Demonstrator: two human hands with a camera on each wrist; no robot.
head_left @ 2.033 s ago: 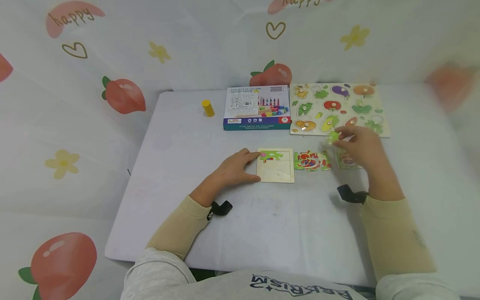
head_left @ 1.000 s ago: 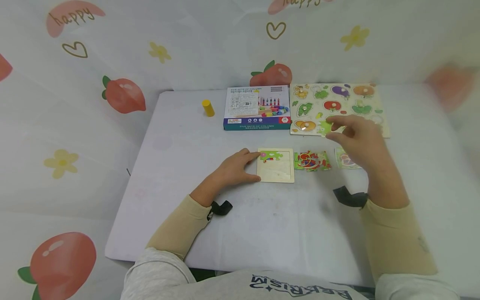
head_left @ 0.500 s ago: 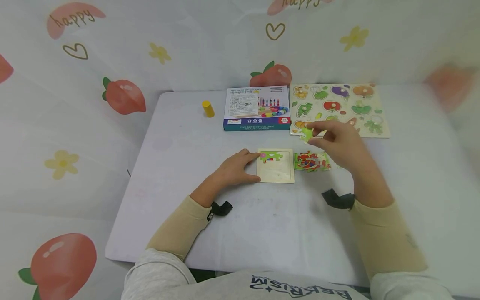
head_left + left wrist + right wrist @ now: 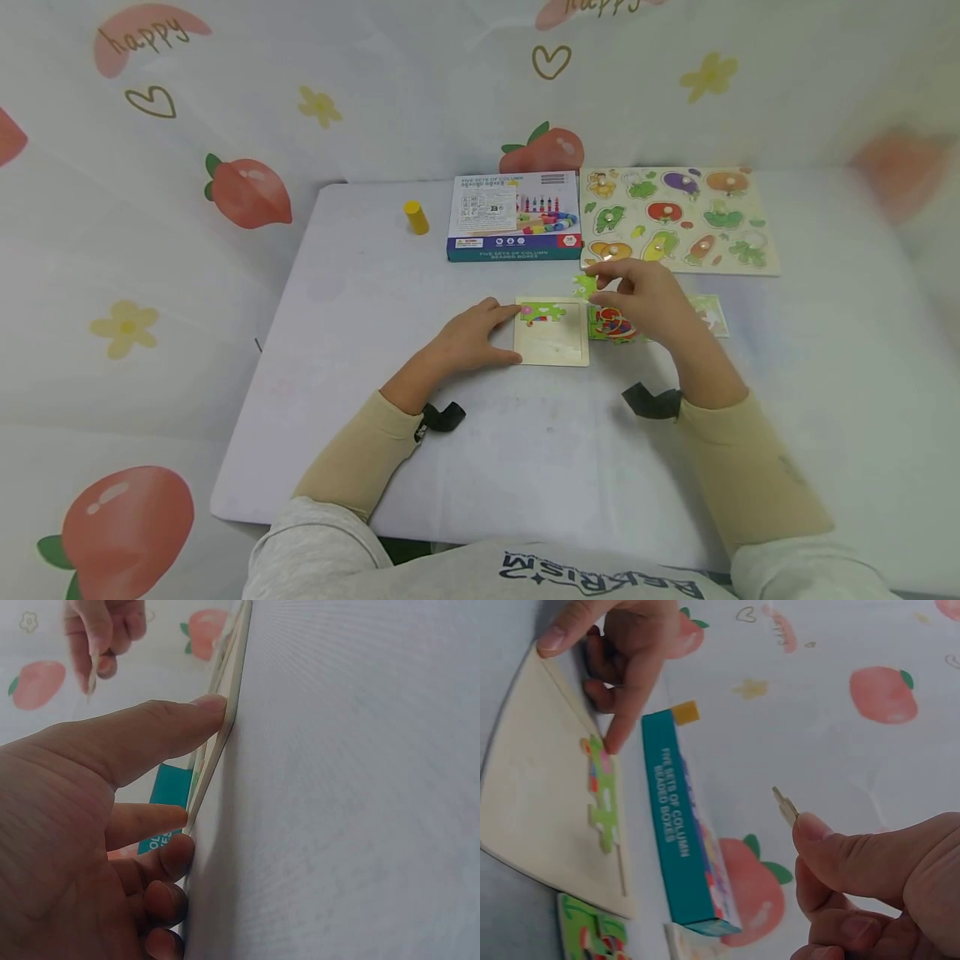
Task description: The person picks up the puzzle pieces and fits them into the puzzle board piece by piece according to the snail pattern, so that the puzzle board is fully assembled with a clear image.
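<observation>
A square wooden puzzle tray [image 4: 551, 346] lies on the table; joined green puzzle pieces [image 4: 543, 312] sit in its far left corner. My left hand [image 4: 472, 335] rests at the tray's left edge, thumb and index finger fairly straight and spread on the rim, as the left wrist view shows. Thumb and fingers of my right hand [image 4: 641, 296] pinch a green puzzle piece [image 4: 583, 287], raised just beyond the tray's far right corner. The right wrist view shows this piece edge-on. Below the right hand lie loose puzzle pieces [image 4: 611, 323] in red and green, partly hidden.
A boxed bead set [image 4: 514, 217] stands at the back, beside a vegetable peg board [image 4: 701, 221]. Further left is a yellow cylinder [image 4: 416, 217]. More pale puzzle pieces [image 4: 711, 315] lie to the right, partly covered by the right hand.
My right hand has carried the green puzzle piece leftward, from over the peg board's front edge to the tray's far right corner. The left hand and tray have stayed put.
</observation>
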